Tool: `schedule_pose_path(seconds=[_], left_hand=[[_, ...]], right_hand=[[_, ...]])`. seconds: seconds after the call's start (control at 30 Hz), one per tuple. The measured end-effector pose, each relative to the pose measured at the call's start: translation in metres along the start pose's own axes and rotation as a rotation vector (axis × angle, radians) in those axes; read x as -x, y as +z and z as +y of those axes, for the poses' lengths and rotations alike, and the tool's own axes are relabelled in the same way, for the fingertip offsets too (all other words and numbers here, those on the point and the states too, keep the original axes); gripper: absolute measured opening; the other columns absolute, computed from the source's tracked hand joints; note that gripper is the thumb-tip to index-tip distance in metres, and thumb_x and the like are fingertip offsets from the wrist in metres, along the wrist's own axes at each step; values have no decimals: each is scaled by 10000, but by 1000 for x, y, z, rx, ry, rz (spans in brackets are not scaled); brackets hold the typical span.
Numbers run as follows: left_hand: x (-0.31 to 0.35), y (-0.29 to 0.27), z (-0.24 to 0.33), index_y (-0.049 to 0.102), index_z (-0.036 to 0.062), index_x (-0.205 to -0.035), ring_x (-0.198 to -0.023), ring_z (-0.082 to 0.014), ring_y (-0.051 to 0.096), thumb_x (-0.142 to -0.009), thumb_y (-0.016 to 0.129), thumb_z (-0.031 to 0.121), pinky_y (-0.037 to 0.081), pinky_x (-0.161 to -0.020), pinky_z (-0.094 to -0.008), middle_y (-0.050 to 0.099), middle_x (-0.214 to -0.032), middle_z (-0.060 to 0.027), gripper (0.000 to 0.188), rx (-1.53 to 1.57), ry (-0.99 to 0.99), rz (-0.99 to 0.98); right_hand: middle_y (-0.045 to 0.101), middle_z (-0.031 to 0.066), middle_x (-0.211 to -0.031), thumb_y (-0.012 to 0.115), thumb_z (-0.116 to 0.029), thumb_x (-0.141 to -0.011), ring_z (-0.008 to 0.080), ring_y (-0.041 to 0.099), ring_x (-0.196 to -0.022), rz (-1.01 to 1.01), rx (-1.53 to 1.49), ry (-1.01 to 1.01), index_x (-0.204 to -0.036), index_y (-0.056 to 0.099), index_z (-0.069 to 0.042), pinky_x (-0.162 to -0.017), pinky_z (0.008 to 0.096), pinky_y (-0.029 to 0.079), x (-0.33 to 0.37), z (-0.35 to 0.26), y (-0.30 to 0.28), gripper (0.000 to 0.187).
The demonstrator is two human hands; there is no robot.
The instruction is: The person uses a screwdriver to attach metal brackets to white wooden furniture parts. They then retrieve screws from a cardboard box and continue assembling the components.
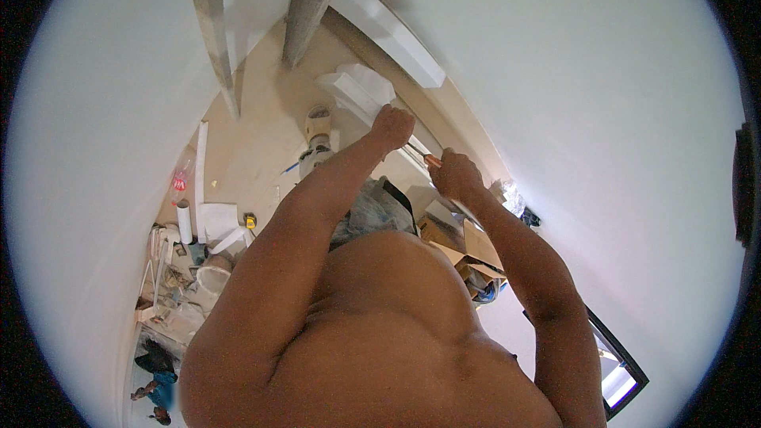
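Observation:
Out in front of me, my left hand (393, 128) is closed in a fist; what its fingers hold, if anything, is hidden. A long white strip (415, 160) shows just below and beside it, and a crumpled or bent white sheet (365, 85) lies beyond it. To the right and a little nearer, my right hand (457, 176) is wrapped round a slim tool with an orange-brown handle (432, 160). The tool's thin end points toward my left hand; its exact kind is too small to tell.
Two grey posts (313, 0) stand ahead. A white board (396, 36) lies along the right wall. Open cardboard boxes (476, 250) are close on my right. On the left lie a plastic bottle (181, 182), a yellow tape measure (250, 221), a bucket (212, 277) and debris. Another person (162, 392) is lower left.

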State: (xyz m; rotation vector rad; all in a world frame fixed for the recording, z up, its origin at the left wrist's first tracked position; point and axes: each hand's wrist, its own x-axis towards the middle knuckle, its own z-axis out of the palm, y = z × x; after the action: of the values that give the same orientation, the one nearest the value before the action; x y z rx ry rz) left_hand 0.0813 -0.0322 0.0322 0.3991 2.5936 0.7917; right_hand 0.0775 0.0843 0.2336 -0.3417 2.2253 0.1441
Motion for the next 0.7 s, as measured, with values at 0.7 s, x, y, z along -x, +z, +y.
schedule_pose_path(seconds=[0.7], left_hand=[[6, -8, 4, 676, 77, -923, -920, -279, 662, -777, 579, 178, 456, -823, -468, 682, -919, -143, 203, 40, -74, -89]], right_hand=[[664, 248, -936, 566, -279, -878, 337, 687, -827, -373, -443, 383, -964, 537, 23, -665, 463, 546, -6, -5, -10, 316]])
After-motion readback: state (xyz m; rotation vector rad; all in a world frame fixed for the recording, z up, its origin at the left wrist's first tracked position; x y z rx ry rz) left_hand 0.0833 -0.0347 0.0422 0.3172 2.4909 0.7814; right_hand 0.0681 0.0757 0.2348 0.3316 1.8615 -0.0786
